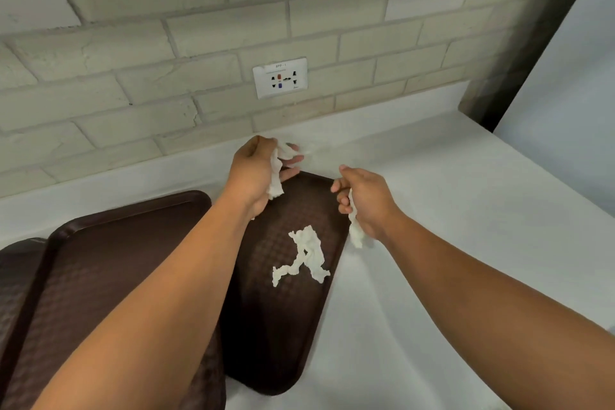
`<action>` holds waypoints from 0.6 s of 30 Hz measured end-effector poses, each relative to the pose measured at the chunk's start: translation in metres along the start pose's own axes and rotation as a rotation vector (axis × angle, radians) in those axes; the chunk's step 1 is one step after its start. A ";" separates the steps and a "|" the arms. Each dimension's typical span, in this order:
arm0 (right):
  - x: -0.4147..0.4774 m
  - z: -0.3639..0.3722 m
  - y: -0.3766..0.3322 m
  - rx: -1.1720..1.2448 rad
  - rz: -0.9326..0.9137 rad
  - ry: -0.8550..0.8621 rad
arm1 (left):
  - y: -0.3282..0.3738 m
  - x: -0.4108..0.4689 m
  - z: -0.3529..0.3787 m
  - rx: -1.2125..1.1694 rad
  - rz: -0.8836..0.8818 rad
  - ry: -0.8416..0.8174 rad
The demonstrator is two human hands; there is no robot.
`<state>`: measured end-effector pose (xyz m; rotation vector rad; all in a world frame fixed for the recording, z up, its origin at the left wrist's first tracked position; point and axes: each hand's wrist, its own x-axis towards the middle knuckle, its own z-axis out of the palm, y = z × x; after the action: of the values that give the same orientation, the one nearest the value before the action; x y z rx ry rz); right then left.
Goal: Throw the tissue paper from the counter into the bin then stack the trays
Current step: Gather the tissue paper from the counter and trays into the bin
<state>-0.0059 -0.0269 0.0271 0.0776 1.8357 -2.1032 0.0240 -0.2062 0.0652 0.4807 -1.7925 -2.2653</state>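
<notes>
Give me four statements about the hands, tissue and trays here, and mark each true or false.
1. The left hand holds crumpled tissue. True.
2. The right hand is empty. False: it also grips tissue.
3. A tissue piece lies on the right tray. True.
4. The wall socket has a plug in it. False: nothing is plugged in.
</notes>
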 end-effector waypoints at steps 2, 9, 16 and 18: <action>-0.011 -0.022 -0.008 0.010 -0.034 0.038 | -0.002 -0.009 0.023 0.039 0.005 -0.037; -0.067 -0.135 -0.038 0.109 -0.090 0.236 | -0.027 -0.054 0.138 0.216 -0.015 -0.285; -0.159 -0.302 -0.029 0.145 0.108 0.224 | -0.075 -0.128 0.275 0.328 -0.039 -0.557; -0.190 -0.348 -0.018 0.030 0.136 0.297 | -0.093 -0.151 0.310 0.440 -0.017 -0.704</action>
<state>0.1031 0.3547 0.0391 0.5337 1.8977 -2.1136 0.0490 0.1504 0.0576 -0.3001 -2.6375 -2.1992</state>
